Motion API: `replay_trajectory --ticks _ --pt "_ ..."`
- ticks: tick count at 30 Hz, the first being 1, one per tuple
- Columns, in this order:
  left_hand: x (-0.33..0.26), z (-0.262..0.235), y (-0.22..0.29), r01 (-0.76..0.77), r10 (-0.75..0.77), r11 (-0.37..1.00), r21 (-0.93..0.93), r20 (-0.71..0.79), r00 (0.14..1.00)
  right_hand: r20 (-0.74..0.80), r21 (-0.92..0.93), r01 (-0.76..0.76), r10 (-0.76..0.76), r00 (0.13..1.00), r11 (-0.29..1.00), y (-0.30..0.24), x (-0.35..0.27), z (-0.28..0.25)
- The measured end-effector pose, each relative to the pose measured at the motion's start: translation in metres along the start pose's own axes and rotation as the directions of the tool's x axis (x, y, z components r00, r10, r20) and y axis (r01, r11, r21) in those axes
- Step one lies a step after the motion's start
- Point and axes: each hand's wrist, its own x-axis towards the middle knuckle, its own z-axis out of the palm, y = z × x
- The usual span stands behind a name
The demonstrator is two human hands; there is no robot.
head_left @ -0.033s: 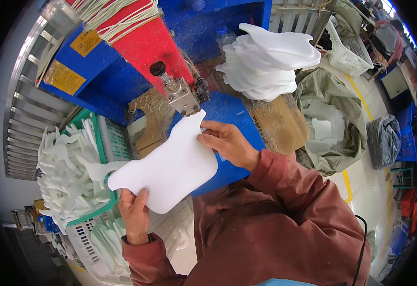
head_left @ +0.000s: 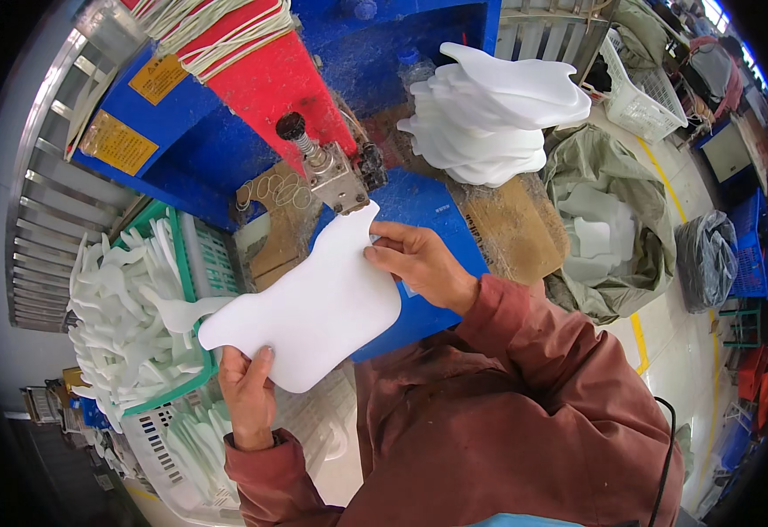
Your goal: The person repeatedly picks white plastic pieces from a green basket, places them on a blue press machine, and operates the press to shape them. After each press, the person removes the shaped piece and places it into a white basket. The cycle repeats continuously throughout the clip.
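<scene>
Holding white foam sheet (head_left: pixel 309 303) at machine head (head_left: pixel 336 180): left hand (head_left: pixel 248 386) grips lower edge, right hand (head_left: pixel 415 259) pinches upper edge. Uncut stack (head_left: pixel 489 110) waits behind; cut pieces fill green basket (head_left: pixel 192 263) at left.

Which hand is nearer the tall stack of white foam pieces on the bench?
Right. The right hand pinches the white foam sheet just below the stack of white foam pieces; the left hand grips the sheet's far lower edge.

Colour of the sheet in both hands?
Plain white sheet, no pattern; head view shows it best.
</scene>
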Motion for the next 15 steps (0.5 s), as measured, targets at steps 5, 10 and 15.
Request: replay_trajectory --ticks 5,10,15 --pt "0.004 0.001 -0.001 -0.005 0.005 1.0 -0.01 0.04 0.999 -0.001 0.037 0.044 -0.044 0.999 0.998 0.01 0.006 -0.003" --pt "0.009 0.006 0.0 0.05 -0.05 0.999 0.01 0.051 0.997 -0.011 -0.019 0.047 -0.047 0.999 0.999 0.015 0.008 -0.013" --pt "0.02 0.017 -0.002 0.045 -0.044 0.999 -0.016 0.058 0.997 -0.038 0.002 0.088 -0.088 0.995 0.996 0.011 0.008 -0.022"
